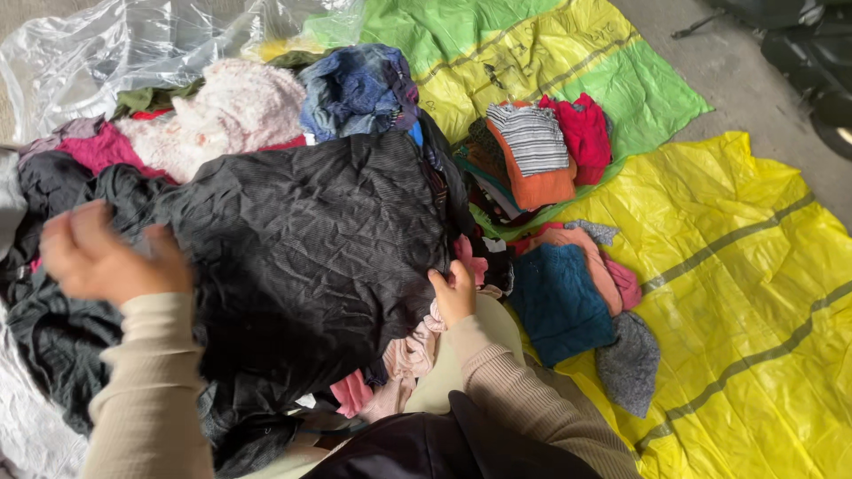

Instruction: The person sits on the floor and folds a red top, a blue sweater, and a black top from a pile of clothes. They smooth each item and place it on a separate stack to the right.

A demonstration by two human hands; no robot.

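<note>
Right now both hands work a crinkled black garment (311, 257) atop the clothes pile (231, 115): left hand (106, 257) blurred, fingers curled on its edge; right hand (454, 293) pinching the opposite edge. Best to keep both edges taut, lifting clear of the pink pieces (399, 364) beneath the right fingers.

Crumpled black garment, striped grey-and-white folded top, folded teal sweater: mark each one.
Crumpled black garment (311, 257), head view, middle of its wrinkled spread.
Striped grey-and-white folded top (532, 137), head view, centre of the striped panel.
Folded teal sweater (559, 302), head view, middle of its upper face.
</note>
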